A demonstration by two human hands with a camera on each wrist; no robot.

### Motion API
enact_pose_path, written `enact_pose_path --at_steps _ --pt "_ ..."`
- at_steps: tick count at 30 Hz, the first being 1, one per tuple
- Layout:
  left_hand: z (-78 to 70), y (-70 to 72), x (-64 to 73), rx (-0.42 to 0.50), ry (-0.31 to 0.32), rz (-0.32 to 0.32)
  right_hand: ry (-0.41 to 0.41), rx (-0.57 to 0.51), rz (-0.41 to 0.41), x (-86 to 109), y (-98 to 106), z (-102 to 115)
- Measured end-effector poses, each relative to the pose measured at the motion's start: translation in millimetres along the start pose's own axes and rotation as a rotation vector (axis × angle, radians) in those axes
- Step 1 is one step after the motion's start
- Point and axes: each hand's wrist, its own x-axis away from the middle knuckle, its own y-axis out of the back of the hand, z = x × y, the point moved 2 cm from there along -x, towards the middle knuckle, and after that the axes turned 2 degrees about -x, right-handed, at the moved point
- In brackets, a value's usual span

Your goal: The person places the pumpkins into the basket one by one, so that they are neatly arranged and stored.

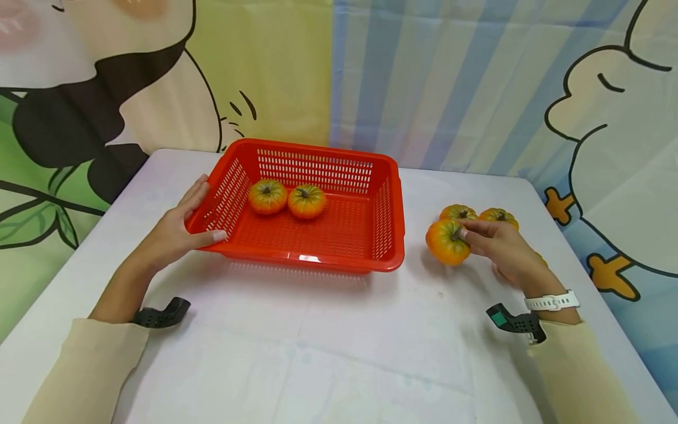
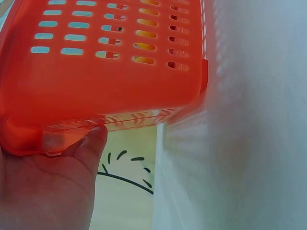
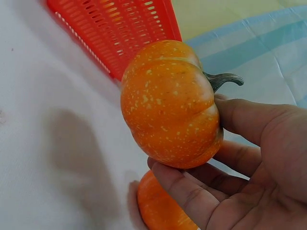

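A small orange pumpkin (image 3: 168, 105) with a dark curved stem is pinched between the thumb and fingers of my right hand (image 1: 503, 247), raised above the table at the basket's right. In the head view this pumpkin (image 1: 446, 242) tilts with its stem towards my thumb. My left hand (image 1: 172, 232) grips the left end of a red plastic basket (image 1: 339, 259), its thumb over the near rim. Inside the basket, two orange-green pumpkins (image 1: 268, 196) sit side by side, left of the middle.
Behind my right hand lie more pumpkins (image 1: 499, 217) on the white table (image 1: 318, 353); one by the wrist is mostly hidden. A printed curtain (image 1: 424, 82) hangs behind the table. Dark wrist straps (image 1: 161, 313) sit on both arms.
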Motion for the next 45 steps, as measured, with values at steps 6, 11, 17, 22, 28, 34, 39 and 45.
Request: enact_pose_path --at_steps 6,11,17,22,28,34,39,45 --pt "-0.4 -0.2 0.2 -0.002 -0.005 0.003 0.034 0.018 -0.021 2.1 -1.4 9.1" --pt "0.4 1.5 4.4 -0.016 -0.013 0.000 0.053 0.036 -0.034 6.1 -1.5 24.1" --pt "-1.0 4.0 4.5 -0.020 -0.016 -0.009 0.054 0.045 -0.034 7.7 0.0 46.1" --pt "-0.8 3.4 3.7 -0.009 -0.016 -0.011 0.085 0.079 -0.035 5.8 -4.0 61.1" --pt "-0.4 2.7 5.8 -0.001 -0.028 -0.023 0.115 0.062 -0.038 -0.6 -11.4 76.1" --pt "-0.9 2.0 2.5 0.006 -0.029 -0.015 0.158 0.044 -0.038 -6.2 -18.0 84.8" --pt "-0.2 0.5 0.7 0.007 -0.017 -0.007 0.196 0.032 -0.018 -10.2 -24.6 92.3" --pt "0.5 0.4 0.6 0.011 -0.023 -0.011 0.201 0.035 0.001 -14.7 -32.3 105.5"
